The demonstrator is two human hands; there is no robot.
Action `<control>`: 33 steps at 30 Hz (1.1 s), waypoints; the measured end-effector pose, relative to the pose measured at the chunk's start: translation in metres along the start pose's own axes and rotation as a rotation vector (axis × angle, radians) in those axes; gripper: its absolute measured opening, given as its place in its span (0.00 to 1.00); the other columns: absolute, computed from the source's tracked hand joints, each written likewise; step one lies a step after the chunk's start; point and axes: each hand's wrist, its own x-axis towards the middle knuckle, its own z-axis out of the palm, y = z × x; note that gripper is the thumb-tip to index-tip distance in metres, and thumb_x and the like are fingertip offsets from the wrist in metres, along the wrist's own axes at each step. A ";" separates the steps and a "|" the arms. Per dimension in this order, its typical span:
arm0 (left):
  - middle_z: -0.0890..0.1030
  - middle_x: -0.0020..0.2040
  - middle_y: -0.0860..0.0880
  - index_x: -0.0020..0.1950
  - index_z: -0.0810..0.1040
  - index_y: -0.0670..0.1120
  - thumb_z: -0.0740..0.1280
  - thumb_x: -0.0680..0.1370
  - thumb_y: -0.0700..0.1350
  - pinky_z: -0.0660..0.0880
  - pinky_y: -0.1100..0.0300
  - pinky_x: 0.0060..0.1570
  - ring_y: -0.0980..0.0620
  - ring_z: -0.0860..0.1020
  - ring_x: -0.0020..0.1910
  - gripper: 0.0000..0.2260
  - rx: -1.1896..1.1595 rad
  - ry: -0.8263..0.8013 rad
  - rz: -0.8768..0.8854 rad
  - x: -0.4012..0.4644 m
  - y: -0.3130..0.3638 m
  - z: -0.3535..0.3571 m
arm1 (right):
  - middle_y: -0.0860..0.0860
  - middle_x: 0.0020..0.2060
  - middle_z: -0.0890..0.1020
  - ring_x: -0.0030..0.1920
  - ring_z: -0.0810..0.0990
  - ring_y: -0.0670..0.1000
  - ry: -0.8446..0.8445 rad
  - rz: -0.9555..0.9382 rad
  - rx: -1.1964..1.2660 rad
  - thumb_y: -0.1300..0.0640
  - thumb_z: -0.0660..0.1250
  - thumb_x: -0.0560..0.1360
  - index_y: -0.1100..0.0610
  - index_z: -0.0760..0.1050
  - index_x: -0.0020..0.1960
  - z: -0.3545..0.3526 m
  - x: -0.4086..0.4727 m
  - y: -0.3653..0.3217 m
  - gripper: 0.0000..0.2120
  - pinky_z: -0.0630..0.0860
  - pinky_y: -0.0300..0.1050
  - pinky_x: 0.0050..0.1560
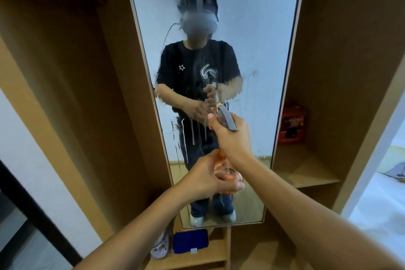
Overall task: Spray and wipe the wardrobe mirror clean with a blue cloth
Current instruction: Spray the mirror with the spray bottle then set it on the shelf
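Brown wardrobe panels [72, 85] flank a tall mirror [252, 55] standing upright at centre. Its glass is fogged, with liquid runs streaking down the middle and lower part. Left hand [206, 176] is curled around the body of an orange spray bottle [228, 176], held close in front of the glass. Right hand [231, 136] is closed over the bottle's grey trigger head [226, 119], forefinger bent at the front. Blue cloth [190, 240] lies folded on the wardrobe floor [208, 258] just below the mirror's bottom edge, untouched. A red box [292, 124] sits on the right-hand shelf [306, 171].
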 end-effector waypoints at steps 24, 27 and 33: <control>0.81 0.55 0.55 0.62 0.71 0.55 0.78 0.63 0.55 0.78 0.52 0.58 0.58 0.80 0.55 0.30 0.029 -0.091 0.038 0.039 0.035 0.048 | 0.60 0.29 0.76 0.28 0.74 0.55 0.100 -0.045 -0.021 0.50 0.67 0.77 0.64 0.75 0.38 -0.070 0.014 0.004 0.18 0.72 0.49 0.30; 0.81 0.53 0.57 0.62 0.71 0.54 0.78 0.65 0.53 0.78 0.54 0.57 0.61 0.80 0.52 0.28 0.040 -0.088 0.057 0.042 0.043 0.053 | 0.62 0.29 0.77 0.31 0.77 0.62 0.151 -0.054 -0.033 0.51 0.69 0.77 0.60 0.74 0.34 -0.077 0.017 0.005 0.17 0.76 0.54 0.31; 0.82 0.53 0.55 0.62 0.72 0.52 0.77 0.67 0.49 0.78 0.55 0.57 0.61 0.80 0.52 0.26 0.034 -0.126 0.092 0.046 0.054 0.061 | 0.64 0.35 0.80 0.36 0.79 0.65 0.168 -0.033 -0.023 0.48 0.69 0.76 0.65 0.76 0.42 -0.092 0.019 0.007 0.19 0.79 0.58 0.37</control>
